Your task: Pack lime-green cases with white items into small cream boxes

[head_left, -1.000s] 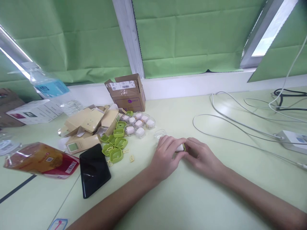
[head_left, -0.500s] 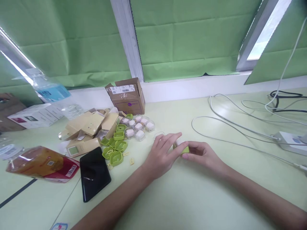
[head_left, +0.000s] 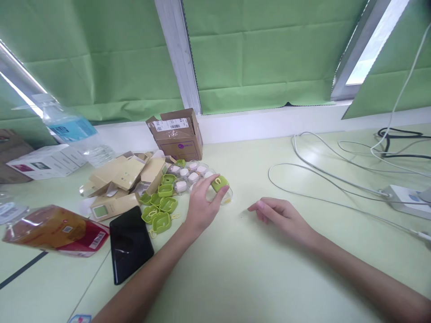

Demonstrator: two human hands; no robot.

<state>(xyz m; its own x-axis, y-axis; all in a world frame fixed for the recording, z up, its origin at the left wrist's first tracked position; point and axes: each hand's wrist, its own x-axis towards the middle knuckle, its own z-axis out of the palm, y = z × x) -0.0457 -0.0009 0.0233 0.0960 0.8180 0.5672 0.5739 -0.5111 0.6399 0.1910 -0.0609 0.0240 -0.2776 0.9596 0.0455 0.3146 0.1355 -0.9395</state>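
My left hand (head_left: 204, 202) grips a small green case (head_left: 221, 181) with a yellow loop on top, fingers and thumb on its opposite edges. Under the case, a clear plastic shell (head_left: 228, 196) shows at the right end of a cluster of clear shells (head_left: 193, 176) with pale blocks inside. Part of that cluster is hidden by my fingers. Farther right, my right hand (head_left: 278, 215) rests low at the table with loosely bent fingers, and nothing shows in it. Several open green case parts (head_left: 161, 222), some with yellow loops, lie left of my left hand.
Opened cardboard packets (head_left: 128, 174) are heaped behind a black tablet (head_left: 131, 244). A brown carton (head_left: 182, 137) stands by the wall. Drink bottles (head_left: 60, 231) are at the left. White cables (head_left: 316, 168) run to a power strip (head_left: 407, 199) on the right.
My left hand has carried the green case leftward and back, from between both hands to the cluster of shells. My right hand has let go of it and stays near the same spot.
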